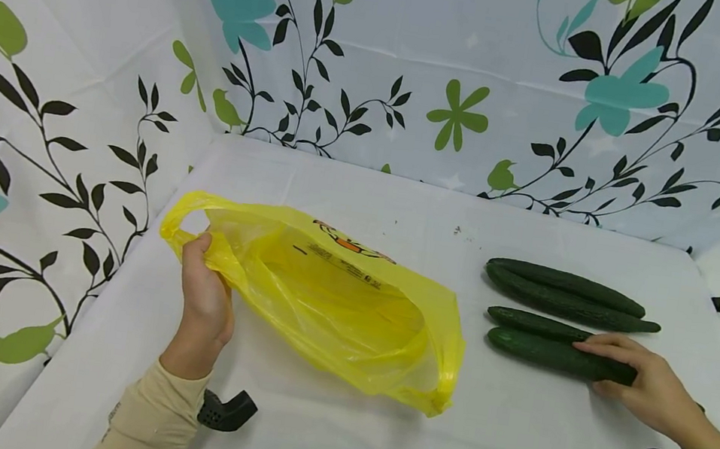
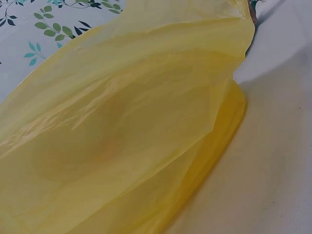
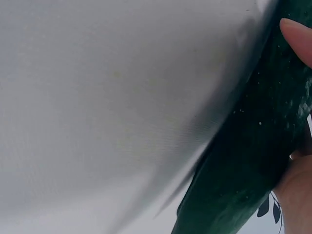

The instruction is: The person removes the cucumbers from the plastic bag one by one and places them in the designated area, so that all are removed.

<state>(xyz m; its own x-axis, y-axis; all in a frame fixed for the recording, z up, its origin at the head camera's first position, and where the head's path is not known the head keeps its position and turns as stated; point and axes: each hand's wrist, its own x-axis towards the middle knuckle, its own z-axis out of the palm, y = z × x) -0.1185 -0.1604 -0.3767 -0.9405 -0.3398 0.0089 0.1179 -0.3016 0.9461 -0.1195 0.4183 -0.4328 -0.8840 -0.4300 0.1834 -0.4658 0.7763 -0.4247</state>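
Your left hand pinches the near-left handle of the yellow bag, which lies on the table with its mouth gaping toward you. To the right, four cucumbers lie side by side; your right hand curls its grip around the right end of the nearest cucumber, which rests on the table.

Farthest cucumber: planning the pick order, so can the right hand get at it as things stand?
Probably yes: the farthest cucumber lies uncovered just beyond the right hand, which grips the nearest cucumber.
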